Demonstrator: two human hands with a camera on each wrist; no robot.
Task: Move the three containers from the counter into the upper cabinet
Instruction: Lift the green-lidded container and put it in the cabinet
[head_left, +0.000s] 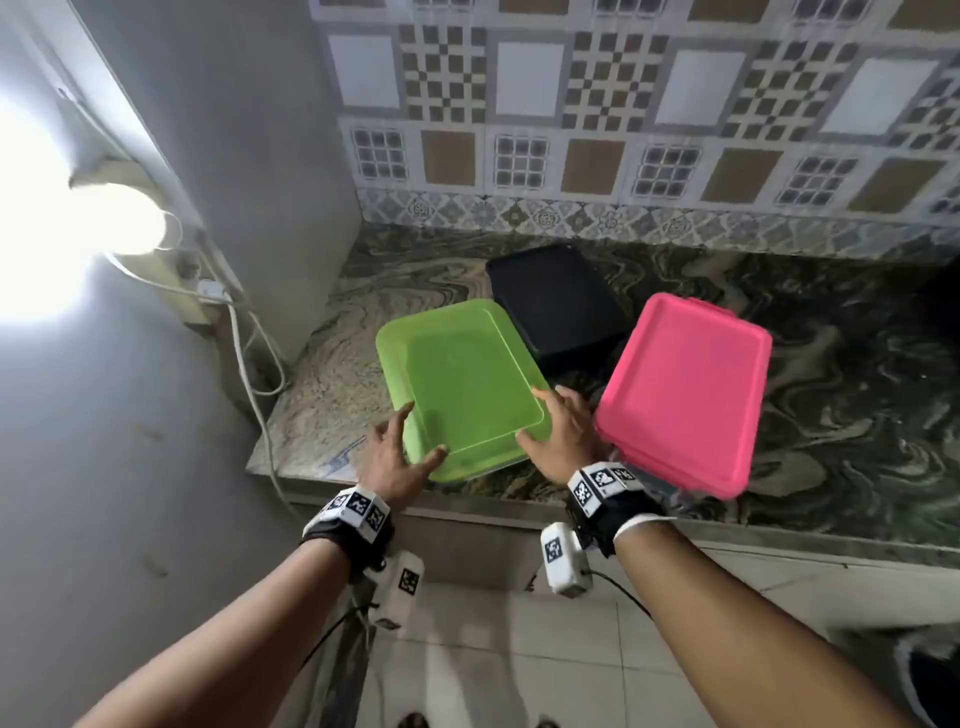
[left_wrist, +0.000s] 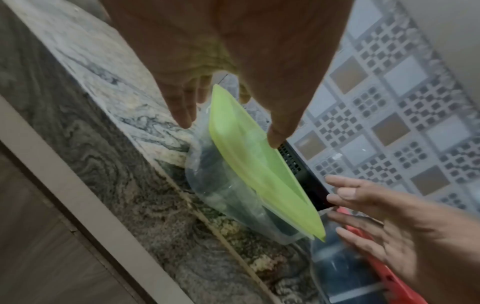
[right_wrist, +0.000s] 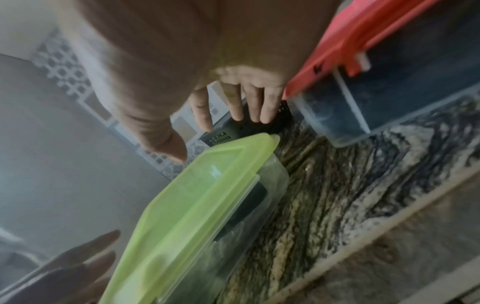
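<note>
Three containers stand on the marble counter (head_left: 831, 395). A clear box with a green lid (head_left: 460, 387) is nearest, a black box (head_left: 558, 301) sits behind it, and a clear box with a pink lid (head_left: 685, 389) is to the right. My left hand (head_left: 415, 434) is spread at the green box's near left corner, thumb over the lid (left_wrist: 259, 164), fingers (left_wrist: 184, 121) straight down its side. My right hand (head_left: 545, 421) is spread at its near right corner, between the green and pink boxes. In neither wrist view do the fingers curl round the box (right_wrist: 194, 205). No cabinet is in view.
A grey wall closes the counter's left end, with a bright lamp (head_left: 130, 223) and a white cable (head_left: 249, 364) hanging beside it. Patterned tiles (head_left: 623, 104) back the counter. The green box sits close to the counter's front edge (head_left: 467, 501); floor tiles lie below.
</note>
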